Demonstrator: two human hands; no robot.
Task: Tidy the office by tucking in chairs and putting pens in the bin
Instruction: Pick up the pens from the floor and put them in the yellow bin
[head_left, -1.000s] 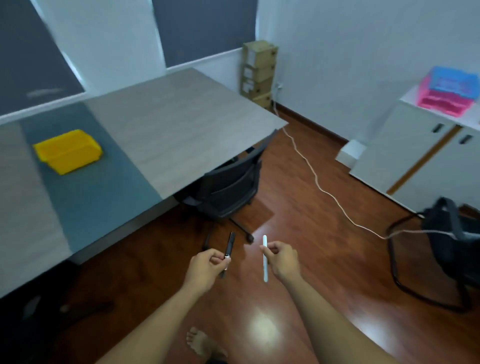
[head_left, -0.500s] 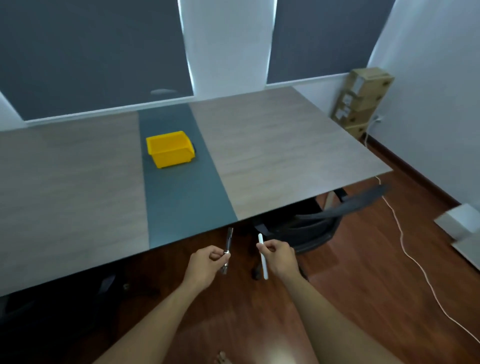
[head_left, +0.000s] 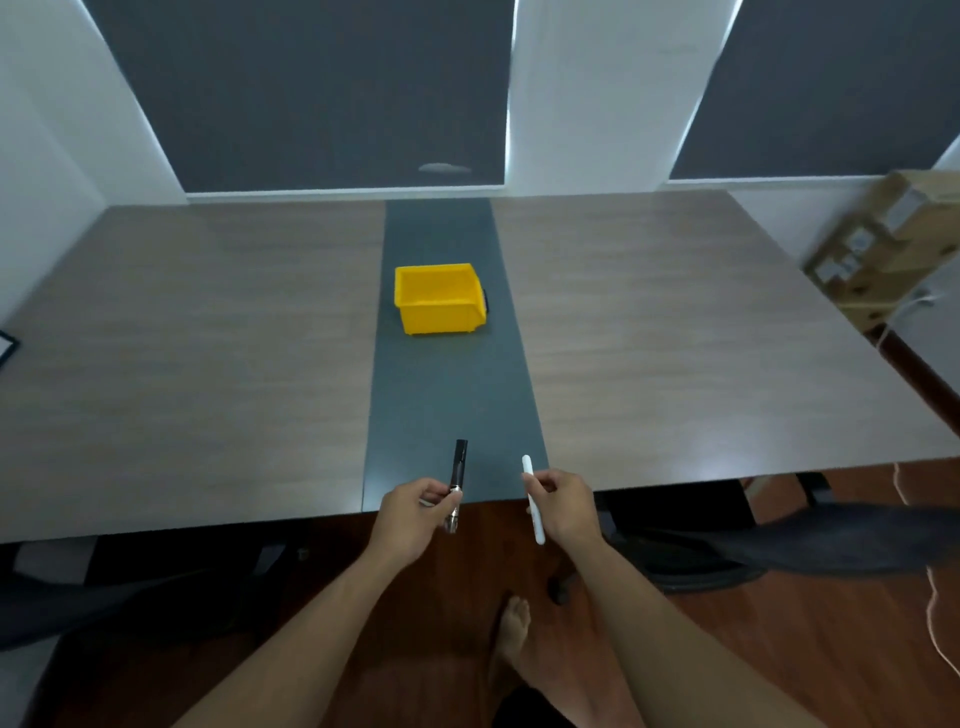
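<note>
My left hand (head_left: 413, 514) grips a black pen (head_left: 458, 465) that points up and away over the table's near edge. In my right hand (head_left: 566, 506) is a white pen (head_left: 533, 506), held near its upper end. A yellow bin (head_left: 436, 297) stands on the dark grey middle strip of the table (head_left: 675, 332), well beyond both hands. A small dark object peeks out at the bin's right side. One black chair (head_left: 779, 540) sits under the table edge at the right, and a second black chair (head_left: 78, 597) is at the lower left.
Stacked cardboard boxes (head_left: 878, 249) stand at the right wall, with a white cable (head_left: 940, 623) trailing over the wooden floor. My bare foot (head_left: 511, 623) is on the floor below the hands. Dark window blinds (head_left: 311, 93) fill the far wall.
My view has swung left and come closer, so the table and yellow bin now lie straight ahead. Both hands still hold their pens and now reach the table's near edge.
</note>
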